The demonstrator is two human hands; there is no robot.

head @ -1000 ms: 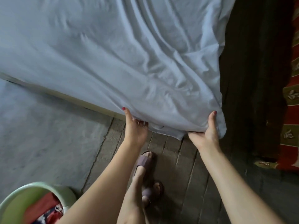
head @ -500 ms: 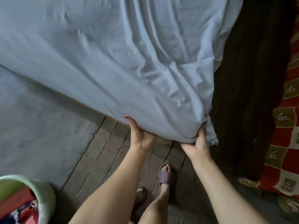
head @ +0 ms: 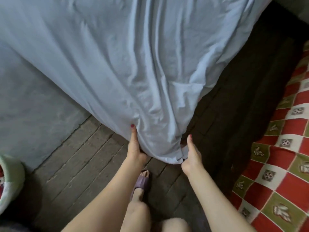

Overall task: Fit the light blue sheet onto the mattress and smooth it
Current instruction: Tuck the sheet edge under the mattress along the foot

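Note:
The light blue sheet lies wrinkled over the mattress and fills the upper part of the head view. Its near corner hangs down toward the floor. My left hand grips the left side of that corner, thumb on top and fingers hidden under the cloth. My right hand grips the corner's right side near the hem, thumb raised along the fold. The mattress itself is hidden beneath the sheet.
A worn plank floor lies under my feet, one in a purple slipper. A dark wooden bed side runs along the right. A red and green patterned cloth lies at far right. A pale green basin stands at left.
Both hands have moved closer together and pulled the sheet corner down over the mattress corner. The camera has shifted, and the hanging cloth now bunches between my hands.

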